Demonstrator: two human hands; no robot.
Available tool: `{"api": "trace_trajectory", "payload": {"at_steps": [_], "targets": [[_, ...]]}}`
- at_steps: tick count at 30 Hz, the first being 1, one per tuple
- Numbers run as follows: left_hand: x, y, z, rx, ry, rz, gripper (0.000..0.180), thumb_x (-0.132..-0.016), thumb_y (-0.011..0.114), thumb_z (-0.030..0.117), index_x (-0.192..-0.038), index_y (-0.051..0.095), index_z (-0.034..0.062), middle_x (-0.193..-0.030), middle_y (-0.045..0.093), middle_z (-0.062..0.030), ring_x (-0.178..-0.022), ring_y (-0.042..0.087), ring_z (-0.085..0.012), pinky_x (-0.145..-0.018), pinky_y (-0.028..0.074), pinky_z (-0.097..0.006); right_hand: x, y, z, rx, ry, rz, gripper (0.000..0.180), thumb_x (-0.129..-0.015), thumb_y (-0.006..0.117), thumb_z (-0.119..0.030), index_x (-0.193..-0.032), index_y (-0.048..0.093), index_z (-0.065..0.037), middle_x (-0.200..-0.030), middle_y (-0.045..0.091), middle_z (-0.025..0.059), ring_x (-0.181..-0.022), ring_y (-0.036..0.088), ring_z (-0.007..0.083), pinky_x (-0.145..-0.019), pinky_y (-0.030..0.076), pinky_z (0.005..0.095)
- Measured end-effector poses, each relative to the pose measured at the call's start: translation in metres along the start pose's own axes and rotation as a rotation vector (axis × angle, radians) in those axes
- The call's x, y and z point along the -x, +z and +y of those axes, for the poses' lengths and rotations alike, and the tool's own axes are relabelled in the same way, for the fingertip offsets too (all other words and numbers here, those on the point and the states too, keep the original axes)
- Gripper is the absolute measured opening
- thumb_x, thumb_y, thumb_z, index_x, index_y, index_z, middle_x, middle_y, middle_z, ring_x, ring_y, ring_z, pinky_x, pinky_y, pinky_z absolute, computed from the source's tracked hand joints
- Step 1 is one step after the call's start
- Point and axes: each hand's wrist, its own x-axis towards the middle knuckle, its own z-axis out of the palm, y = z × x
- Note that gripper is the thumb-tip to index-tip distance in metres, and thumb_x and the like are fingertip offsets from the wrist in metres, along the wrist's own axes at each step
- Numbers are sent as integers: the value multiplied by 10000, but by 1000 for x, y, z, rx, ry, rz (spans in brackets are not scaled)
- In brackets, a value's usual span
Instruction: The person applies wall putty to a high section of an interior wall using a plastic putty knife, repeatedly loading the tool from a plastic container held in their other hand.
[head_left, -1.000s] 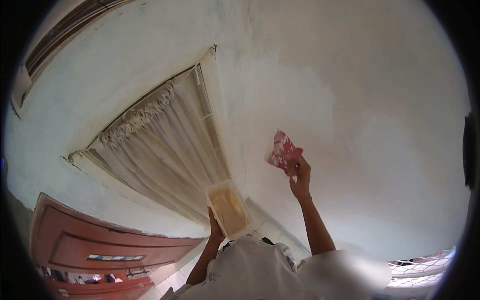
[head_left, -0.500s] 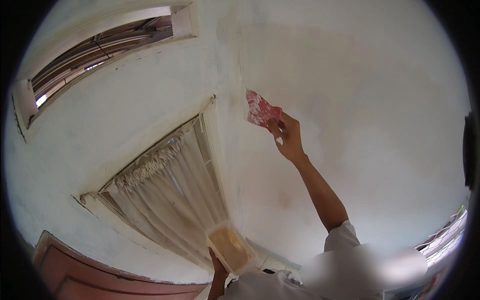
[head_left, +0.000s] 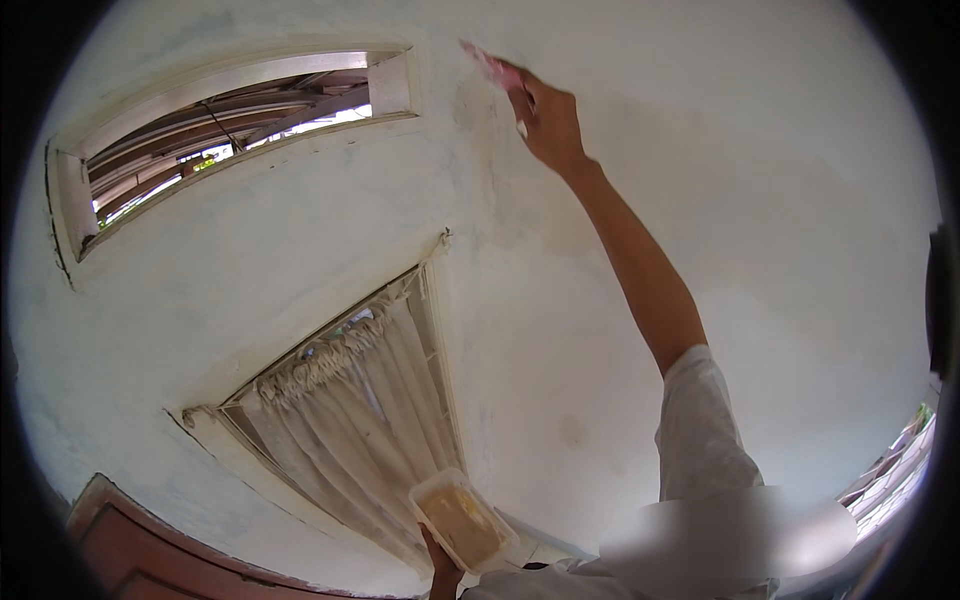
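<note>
Right hand [head_left: 552,120] raised above curtain [head_left: 350,405] and to its right, gripping blurred red-and-white flat scraper [head_left: 490,67]; contact with wall [head_left: 740,210] hard to tell. Left hand [head_left: 440,558] at curtain's lower right, gripping side of translucent tub [head_left: 437,482], beige matter inside. Framed opening [head_left: 235,142] above curtain; reddish door [head_left: 150,555] below, left.

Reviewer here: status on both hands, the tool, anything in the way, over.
Right grip: holding red scraper high near wall, contact unclear. Left grip: holding open tub, curtain behind. No obstruction visible around scraper.
</note>
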Motion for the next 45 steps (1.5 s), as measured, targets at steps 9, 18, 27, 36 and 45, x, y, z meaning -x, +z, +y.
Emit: {"api": "trace_trajectory", "payload": {"at_steps": [9,18,27,36,45], "targets": [[5,39,13,-129,139,71,805,-1004,360,743,-1571,362,171,-1498,503,-89,-1333,522,-308,-1111,460,-482,-32,91,51,331,-146,-24,414,-935,597,-45,-1344,647,-77,-820,697,210,-681,677,372,-636,549,444],[-9,37,2,-89,112,53,799,-1009,352,739,-1563,380,163,-1472,528,-96,-1296,556,-308,-1088,484,-476,100,43,9,45,-57,-310,462,-905,592,30,-1358,635,-48,-1121,726,212,-799,715,366,-709,584,433],[-14,40,-6,-3,24,27,820,-996,355,757,-1568,375,171,-1493,519,-99,-1318,545,-312,-1094,482,-485,-71,18,52,27,-191,80,346,-952,632,-61,-1287,704,-105,-1045,737,180,-758,669,335,-736,562,379],[-17,33,-18,-13,63,60,823,-989,356,766,-1572,371,185,-1502,508,-88,-1325,539,-309,-1091,483,-493,76,85,49,-5,-70,-194,587,-856,687,-21,-1428,602,-125,-1332,650,179,-847,732,351,-792,599,393],[-23,39,-16,-18,15,29,826,-979,376,773,-1560,388,186,-1484,521,-86,-1307,552,-304,-1081,491,-497,120,9,38,-120,7,-221,480,-882,614,47,-1337,676,-92,-1068,722,196,-869,717,322,-824,593,364]]}}
